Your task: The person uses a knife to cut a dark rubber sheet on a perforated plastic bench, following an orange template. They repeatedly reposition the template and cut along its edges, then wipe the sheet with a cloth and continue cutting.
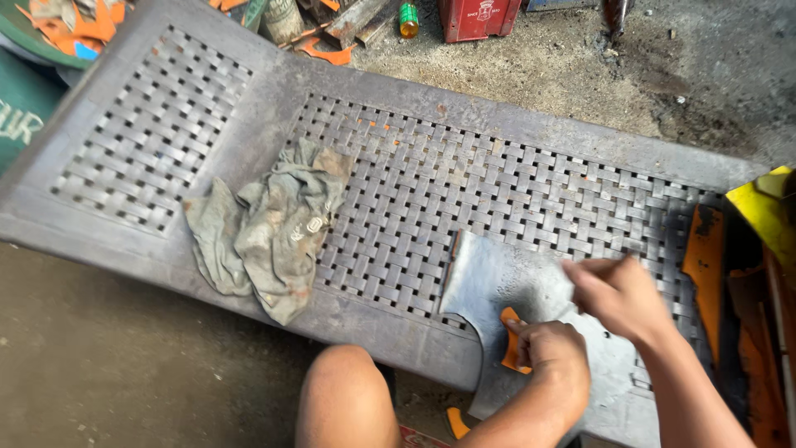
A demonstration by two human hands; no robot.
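Note:
A grey, curved sheet (497, 286) with a scuffed surface lies on the right part of a grey plastic bench (398, 191) with a woven lattice top. My left hand (554, 355) rests on the sheet's near side, its fingers closed on a small orange piece (512, 333). My right hand (618, 294) sits on the sheet just beyond it. It is blurred and curled like a fist, and I cannot make out whether it holds anything.
A crumpled grey rag (274, 224) lies on the bench left of centre. Orange and yellow panels (709, 265) stand at the right edge. Scrap, a red can (477, 17) and a small bottle (409, 18) sit on the dirt floor behind. My knee (344, 398) is below the bench.

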